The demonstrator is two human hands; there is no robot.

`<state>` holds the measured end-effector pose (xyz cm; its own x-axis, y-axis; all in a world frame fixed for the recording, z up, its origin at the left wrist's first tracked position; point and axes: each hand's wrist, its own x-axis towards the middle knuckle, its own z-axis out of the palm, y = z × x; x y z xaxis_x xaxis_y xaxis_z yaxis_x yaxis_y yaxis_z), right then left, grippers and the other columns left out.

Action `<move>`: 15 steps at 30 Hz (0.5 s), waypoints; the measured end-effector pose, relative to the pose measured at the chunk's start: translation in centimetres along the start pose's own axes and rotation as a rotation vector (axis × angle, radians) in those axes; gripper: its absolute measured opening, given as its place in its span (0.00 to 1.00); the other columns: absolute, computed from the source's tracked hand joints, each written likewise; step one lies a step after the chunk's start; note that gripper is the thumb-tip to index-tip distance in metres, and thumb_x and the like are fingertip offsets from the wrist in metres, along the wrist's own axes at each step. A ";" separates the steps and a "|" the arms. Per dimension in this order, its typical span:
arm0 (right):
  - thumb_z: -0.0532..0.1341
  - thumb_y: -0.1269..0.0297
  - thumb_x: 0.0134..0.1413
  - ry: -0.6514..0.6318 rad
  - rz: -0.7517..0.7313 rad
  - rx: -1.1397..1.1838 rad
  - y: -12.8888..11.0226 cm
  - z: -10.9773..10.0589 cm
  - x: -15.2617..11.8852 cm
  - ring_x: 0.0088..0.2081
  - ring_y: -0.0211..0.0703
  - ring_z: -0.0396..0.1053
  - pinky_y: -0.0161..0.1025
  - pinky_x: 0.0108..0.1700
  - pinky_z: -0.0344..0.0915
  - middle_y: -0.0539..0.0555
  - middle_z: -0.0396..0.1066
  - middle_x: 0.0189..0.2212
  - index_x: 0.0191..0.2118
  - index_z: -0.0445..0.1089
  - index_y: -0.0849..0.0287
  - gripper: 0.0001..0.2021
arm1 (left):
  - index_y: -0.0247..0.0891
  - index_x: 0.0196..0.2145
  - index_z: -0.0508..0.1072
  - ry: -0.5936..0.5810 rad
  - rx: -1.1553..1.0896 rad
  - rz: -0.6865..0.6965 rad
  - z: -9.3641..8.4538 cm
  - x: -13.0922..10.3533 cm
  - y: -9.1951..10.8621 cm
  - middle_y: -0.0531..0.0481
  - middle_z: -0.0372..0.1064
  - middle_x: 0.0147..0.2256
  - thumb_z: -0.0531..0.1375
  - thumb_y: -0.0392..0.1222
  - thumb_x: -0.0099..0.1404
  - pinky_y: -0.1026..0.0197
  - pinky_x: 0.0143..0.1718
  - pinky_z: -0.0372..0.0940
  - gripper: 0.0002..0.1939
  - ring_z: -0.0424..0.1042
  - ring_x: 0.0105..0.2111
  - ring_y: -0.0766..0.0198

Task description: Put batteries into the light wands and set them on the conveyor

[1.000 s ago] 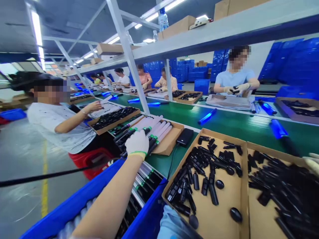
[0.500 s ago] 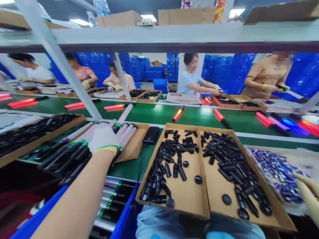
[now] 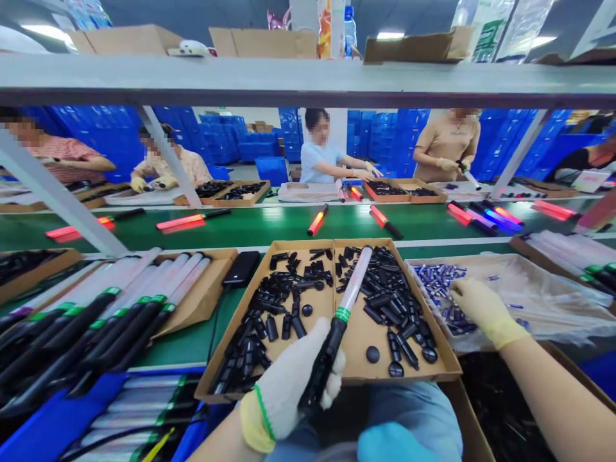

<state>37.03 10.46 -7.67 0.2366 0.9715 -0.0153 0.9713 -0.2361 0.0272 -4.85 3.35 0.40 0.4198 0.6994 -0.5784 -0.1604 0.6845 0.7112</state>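
A light stick (image 3: 341, 319) with a clear tube, green band and black handle rises at a tilt from my gloved left hand (image 3: 289, 375), whose fingers wrap the handle. Below its tube lies a divided cardboard tray (image 3: 320, 350) of small black plastic parts and round caps. My gloved right hand (image 3: 481, 311) reaches into a plastic-lined tray (image 3: 548, 292), over a heap of small purple-and-silver batteries (image 3: 436, 282). Its fingers are bent down together at the batteries; their tips are partly hidden, so what they pinch cannot be made out.
More light sticks (image 3: 129, 295) lie in a cardboard tray on the left, beside a black power bank (image 3: 242, 268) with a cable. A blue bin (image 3: 62, 410) of sticks stands below. Lit sticks lie on the green conveyor (image 3: 269, 224). Co-workers sit opposite; a shelf (image 3: 289, 77) crosses above.
My left hand has come from the stick pile to the middle, bringing one light stick over the parts tray. My right hand has moved onto the batteries. The view has turned right.
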 end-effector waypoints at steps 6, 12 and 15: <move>0.61 0.57 0.64 -0.114 0.054 -0.065 -1.0 0.8 2.1 0.44 0.44 0.72 0.46 0.47 0.70 0.57 0.72 0.44 0.46 0.71 0.64 0.14 | 0.36 0.43 0.69 -0.083 -0.233 -0.010 2.2 1.1 -0.2 0.51 0.68 0.29 0.63 0.50 0.64 0.72 0.18 0.61 0.17 0.68 0.22 0.71; 0.61 0.58 0.64 -0.077 -0.019 -0.085 -1.0 0.7 1.4 0.47 0.45 0.70 0.49 0.50 0.69 0.57 0.71 0.46 0.46 0.71 0.63 0.13 | 0.36 0.46 0.71 -0.085 -0.258 -0.066 2.7 0.7 -1.1 0.51 0.70 0.28 0.62 0.54 0.64 0.72 0.16 0.60 0.20 0.70 0.19 0.70; 0.60 0.59 0.65 -0.058 -0.052 -0.088 -0.9 0.5 0.9 0.49 0.46 0.69 0.49 0.52 0.67 0.57 0.70 0.48 0.44 0.71 0.63 0.11 | 0.37 0.49 0.71 -0.096 -0.257 -0.098 2.5 0.3 -1.5 0.49 0.73 0.28 0.62 0.55 0.64 0.70 0.16 0.63 0.23 0.72 0.20 0.67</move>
<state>36.43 11.55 -8.16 0.1896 0.9789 -0.0763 0.9771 -0.1805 0.1123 -2.28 2.03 0.13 0.5255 0.6127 -0.5904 -0.3310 0.7864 0.5215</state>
